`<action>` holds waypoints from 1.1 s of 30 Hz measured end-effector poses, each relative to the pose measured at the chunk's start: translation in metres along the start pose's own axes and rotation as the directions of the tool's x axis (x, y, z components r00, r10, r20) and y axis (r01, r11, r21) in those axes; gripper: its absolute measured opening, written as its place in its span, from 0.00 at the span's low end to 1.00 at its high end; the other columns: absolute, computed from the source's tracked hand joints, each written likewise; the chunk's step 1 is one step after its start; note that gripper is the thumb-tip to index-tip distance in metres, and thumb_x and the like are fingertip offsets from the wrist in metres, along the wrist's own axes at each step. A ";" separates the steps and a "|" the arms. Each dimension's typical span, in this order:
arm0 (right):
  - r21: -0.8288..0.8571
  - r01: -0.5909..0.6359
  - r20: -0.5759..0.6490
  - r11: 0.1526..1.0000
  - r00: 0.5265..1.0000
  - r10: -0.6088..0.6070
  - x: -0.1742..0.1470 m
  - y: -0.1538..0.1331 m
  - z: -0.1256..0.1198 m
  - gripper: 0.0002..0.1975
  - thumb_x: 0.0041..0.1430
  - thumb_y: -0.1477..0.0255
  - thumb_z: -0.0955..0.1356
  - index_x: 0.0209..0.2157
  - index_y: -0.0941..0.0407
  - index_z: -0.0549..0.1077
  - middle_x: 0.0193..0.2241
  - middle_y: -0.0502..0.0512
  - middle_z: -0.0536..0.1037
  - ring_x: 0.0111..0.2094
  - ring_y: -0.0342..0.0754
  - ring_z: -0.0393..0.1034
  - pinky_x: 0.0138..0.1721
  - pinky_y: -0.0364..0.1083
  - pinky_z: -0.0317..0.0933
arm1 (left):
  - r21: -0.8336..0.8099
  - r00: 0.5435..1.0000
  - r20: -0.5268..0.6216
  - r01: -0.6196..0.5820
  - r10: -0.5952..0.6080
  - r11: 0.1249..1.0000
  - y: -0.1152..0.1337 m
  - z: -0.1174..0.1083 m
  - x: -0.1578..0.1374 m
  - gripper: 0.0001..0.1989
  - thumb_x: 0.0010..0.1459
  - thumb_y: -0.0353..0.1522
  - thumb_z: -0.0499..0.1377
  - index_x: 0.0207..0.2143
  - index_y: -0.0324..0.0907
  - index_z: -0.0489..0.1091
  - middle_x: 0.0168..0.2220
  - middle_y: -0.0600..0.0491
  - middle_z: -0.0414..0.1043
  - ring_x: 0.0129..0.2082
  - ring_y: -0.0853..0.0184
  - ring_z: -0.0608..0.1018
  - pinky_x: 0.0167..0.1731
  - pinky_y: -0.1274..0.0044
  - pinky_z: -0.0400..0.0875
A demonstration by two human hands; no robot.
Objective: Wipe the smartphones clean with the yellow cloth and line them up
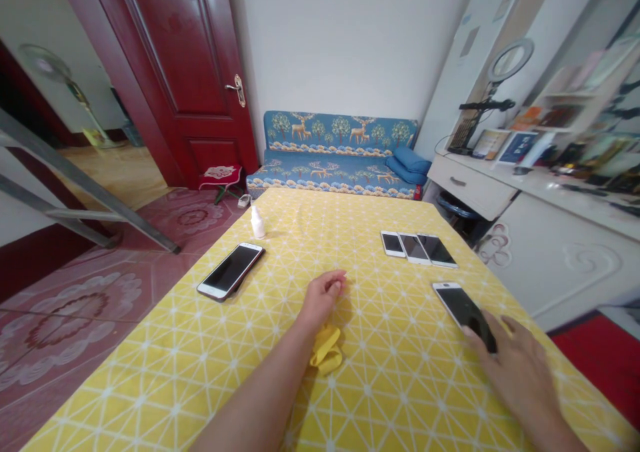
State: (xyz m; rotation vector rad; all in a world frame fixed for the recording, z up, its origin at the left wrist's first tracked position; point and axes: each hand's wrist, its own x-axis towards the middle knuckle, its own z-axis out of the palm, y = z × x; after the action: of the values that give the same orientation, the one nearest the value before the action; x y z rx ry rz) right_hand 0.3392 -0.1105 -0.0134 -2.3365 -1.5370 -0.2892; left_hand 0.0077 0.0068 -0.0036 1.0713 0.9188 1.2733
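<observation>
My right hand [523, 369] is at the near right of the yellow patterned table, its thumb and fingers around the lower end of a white-framed smartphone [457, 305] with a dark screen. Whether the phone is raised off the cloth cannot be told. My left hand [323, 297] is over the middle of the table, fingers curled in and nothing visible in them. Just beneath its wrist lies a crumpled yellow cloth strip [327, 351]. Beyond my right hand, three phones [415, 249] lie side by side, screens dark.
At the left side of the tablecloth [370, 365] lies another phone [231, 271] on a dark case or object. A small white spray bottle [257, 223] stands behind it. A blue sofa [340, 162] is past the far edge; a white cabinet [565, 239] stands at right.
</observation>
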 end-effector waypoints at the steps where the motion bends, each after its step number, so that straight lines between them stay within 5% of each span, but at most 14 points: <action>1: -0.026 0.047 0.009 0.999 0.999 -0.047 -0.002 -0.003 0.004 0.35 0.59 0.50 0.52 0.60 0.56 0.62 0.60 0.65 0.60 0.61 0.64 0.54 0.57 0.62 0.51 | 0.002 1.000 -0.001 0.001 -0.001 1.000 0.000 0.000 0.000 0.11 0.48 0.28 0.63 0.37 0.41 0.77 0.36 0.49 0.77 0.34 0.66 0.75 0.38 0.74 0.69; 4: -0.090 0.101 0.082 0.991 0.992 -0.094 0.000 -0.017 0.013 0.34 0.62 0.54 0.47 0.62 0.55 0.59 0.62 0.64 0.56 0.63 0.61 0.49 0.58 0.61 0.48 | 0.010 1.000 -0.002 0.007 -0.007 1.000 0.000 0.000 -0.001 0.11 0.48 0.28 0.62 0.37 0.41 0.77 0.35 0.49 0.77 0.35 0.65 0.75 0.38 0.74 0.69; 13: -0.183 -0.098 0.115 0.978 0.986 0.120 0.026 -0.040 0.010 0.32 0.64 0.56 0.47 0.63 0.53 0.56 0.63 0.65 0.54 0.62 0.63 0.51 0.53 0.62 0.52 | 0.025 1.000 -0.003 0.018 -0.018 1.000 0.000 -0.001 0.000 0.11 0.48 0.27 0.63 0.37 0.41 0.77 0.34 0.49 0.76 0.34 0.65 0.75 0.40 0.73 0.69; 33: -0.127 -0.087 0.083 0.988 0.992 0.098 0.052 -0.048 0.030 0.31 0.64 0.59 0.49 0.62 0.59 0.59 0.61 0.70 0.55 0.63 0.64 0.48 0.58 0.61 0.46 | 0.037 0.999 0.000 0.045 -0.045 0.998 0.006 0.002 -0.003 0.11 0.48 0.29 0.63 0.37 0.40 0.77 0.33 0.49 0.76 0.31 0.66 0.75 0.36 0.74 0.69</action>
State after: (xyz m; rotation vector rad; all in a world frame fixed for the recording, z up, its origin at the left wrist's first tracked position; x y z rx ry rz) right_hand 0.3161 -0.0375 -0.0153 -2.5401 -1.4842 -0.2678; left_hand 0.0078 0.0040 0.0024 1.0744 0.9643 1.2223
